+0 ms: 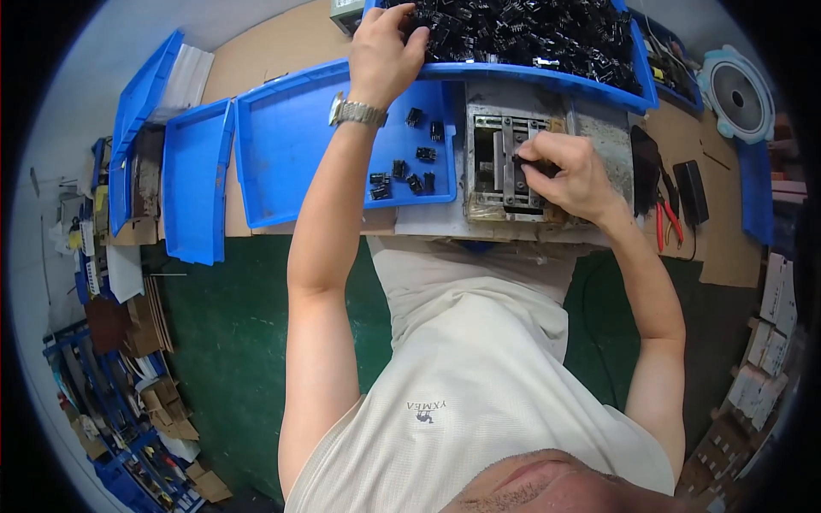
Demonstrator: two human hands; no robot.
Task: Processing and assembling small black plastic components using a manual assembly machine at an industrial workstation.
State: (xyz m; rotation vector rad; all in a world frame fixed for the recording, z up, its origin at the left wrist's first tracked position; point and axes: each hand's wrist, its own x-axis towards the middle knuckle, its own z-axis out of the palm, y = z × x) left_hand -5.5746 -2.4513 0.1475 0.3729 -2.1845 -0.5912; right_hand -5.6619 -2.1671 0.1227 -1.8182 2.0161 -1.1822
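Sitting between the right fingers [542, 145] is a black part [517, 160].

**Surroundings on Both Sides**

On the right part of the bench [729, 252] lie red-handled pliers [670, 224], and beside them is a black box [691, 193] with a thin cable [694, 243]. Farther up stands a round, fan-like device [736, 92] with a light blue rim. The floor [231, 359] is green. At the lower left there is a blue rack [124, 489] with brown cartons [167, 400] near it; white boxes [776, 291] are along the right side.
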